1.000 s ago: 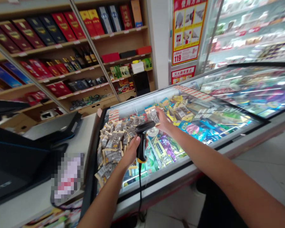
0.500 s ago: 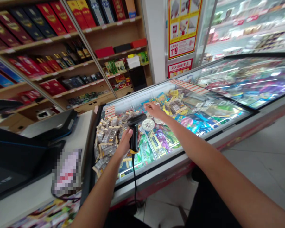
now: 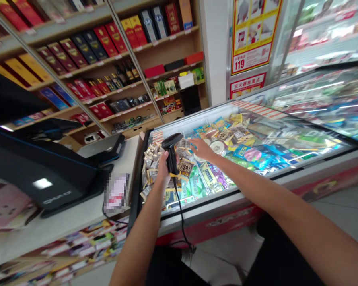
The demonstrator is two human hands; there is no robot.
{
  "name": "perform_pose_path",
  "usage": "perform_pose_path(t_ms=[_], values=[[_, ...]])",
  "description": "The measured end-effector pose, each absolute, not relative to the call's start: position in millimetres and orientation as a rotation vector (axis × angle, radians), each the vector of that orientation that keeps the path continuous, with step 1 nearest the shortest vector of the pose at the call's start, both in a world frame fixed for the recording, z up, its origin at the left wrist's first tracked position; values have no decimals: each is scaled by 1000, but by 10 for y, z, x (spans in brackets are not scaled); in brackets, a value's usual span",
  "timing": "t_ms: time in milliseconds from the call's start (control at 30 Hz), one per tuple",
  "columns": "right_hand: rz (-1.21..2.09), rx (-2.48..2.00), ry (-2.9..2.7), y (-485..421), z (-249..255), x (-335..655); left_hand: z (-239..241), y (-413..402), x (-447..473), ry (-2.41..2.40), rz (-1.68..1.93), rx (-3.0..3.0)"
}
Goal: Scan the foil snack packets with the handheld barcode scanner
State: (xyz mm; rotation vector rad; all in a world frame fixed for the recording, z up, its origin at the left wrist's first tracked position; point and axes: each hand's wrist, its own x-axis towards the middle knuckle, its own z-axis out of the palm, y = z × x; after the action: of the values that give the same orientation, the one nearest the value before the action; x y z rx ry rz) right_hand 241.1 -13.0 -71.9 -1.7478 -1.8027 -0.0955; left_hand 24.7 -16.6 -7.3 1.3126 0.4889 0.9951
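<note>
My left hand (image 3: 164, 166) is wrapped round the handle of a black barcode scanner (image 3: 173, 157), held upright with its head tipped toward the right. Its cord hangs down in front of the freezer. Close to the scanner's head, my right hand (image 3: 203, 149) is closed, with its fingertips at the edge of a small snack packet (image 3: 185, 143). Beneath both hands lies the glass-topped chest freezer (image 3: 209, 202). A heap of similar small packets (image 3: 152, 163) covers its left end, and a round white lid (image 3: 217, 147) shows beyond my right wrist.
To the left is a counter (image 3: 86, 210) with a black checkout terminal (image 3: 47, 171) and a blurred-out phone-like item (image 3: 116, 192). Shelves of boxed bottles (image 3: 83, 49) line the back wall. Another glass-topped freezer (image 3: 325, 97) continues to the right.
The view has swung left, showing more of the counter and terminal. My right hand has come nearer to the scanner, and a packet now shows at its fingertips. The left hand still grips the scanner.
</note>
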Motion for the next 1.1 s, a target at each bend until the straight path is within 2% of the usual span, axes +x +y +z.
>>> perform_pose_path(t_ms=[167,500,800,1100], values=[[-29,-1871,-1806,-143,-763,2174,-87,-178,239,474,1021,1292],[199,-1951,-1485,-210,-576,2721,-139,-214,308,523,964,1307],[613,-1806,-1219,-180,-467,2996,-229,-365,437,581,812,1365],[869,-1574,-927,-343,-348,2914,-289,-481,517,514,746,1418]])
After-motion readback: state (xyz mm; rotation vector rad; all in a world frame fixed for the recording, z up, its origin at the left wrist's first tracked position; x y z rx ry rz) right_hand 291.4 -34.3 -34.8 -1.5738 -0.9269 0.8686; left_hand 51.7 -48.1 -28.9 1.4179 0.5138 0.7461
